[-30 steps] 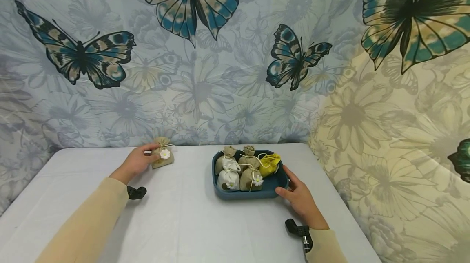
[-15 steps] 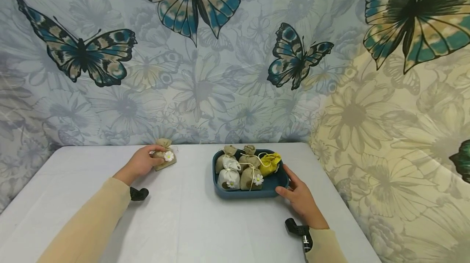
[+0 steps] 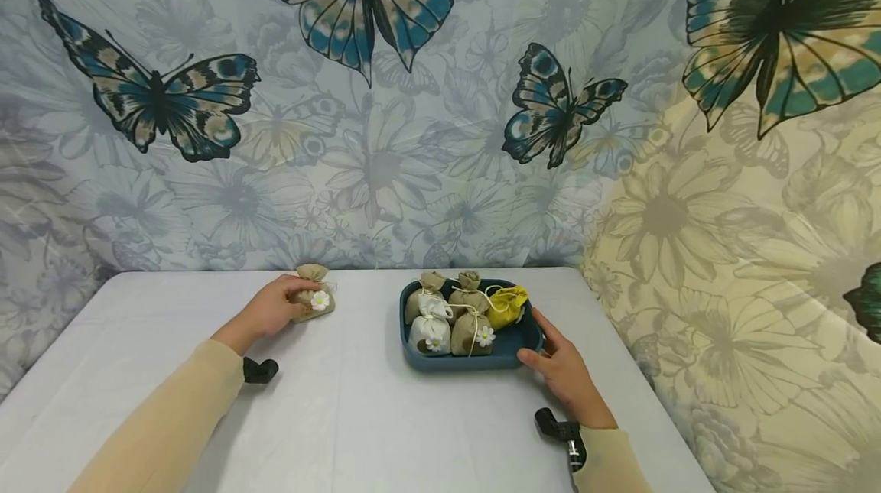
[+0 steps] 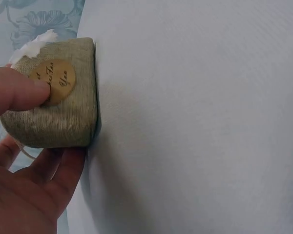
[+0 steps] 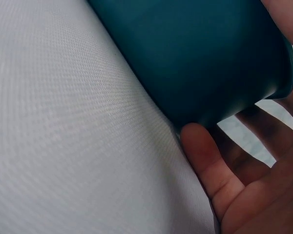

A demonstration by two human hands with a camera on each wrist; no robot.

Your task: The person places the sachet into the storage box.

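Observation:
My left hand point(image 3: 270, 306) pinches a beige drawstring pouch point(image 3: 319, 312) with a white flower, near the back edge of the table at left. In the left wrist view, the thumb lies on the round gold sticker point(image 4: 64, 78) of this pouch; fingers show on its other side, and its flat base is right at the cloth. My right hand point(image 3: 570, 371) grips the right end of a blue tray point(image 3: 447, 364), its fingers around the corner. Inside the tray stand beige pouches point(image 3: 471, 334), a white pouch point(image 3: 430, 331) and a yellow pouch point(image 3: 507, 307).
A white cloth point(image 3: 358, 416) covers the table. Right behind its back edge hangs a butterfly-print fabric point(image 3: 385, 172), which continues along the right side. Black wrist mounts point(image 3: 260, 371) sit on both wrists. The tray's front right part shows bare floor.
My left hand and the beige pouch have shifted slightly to the right and toward me. The right hand keeps its hold on the tray, which stays in place.

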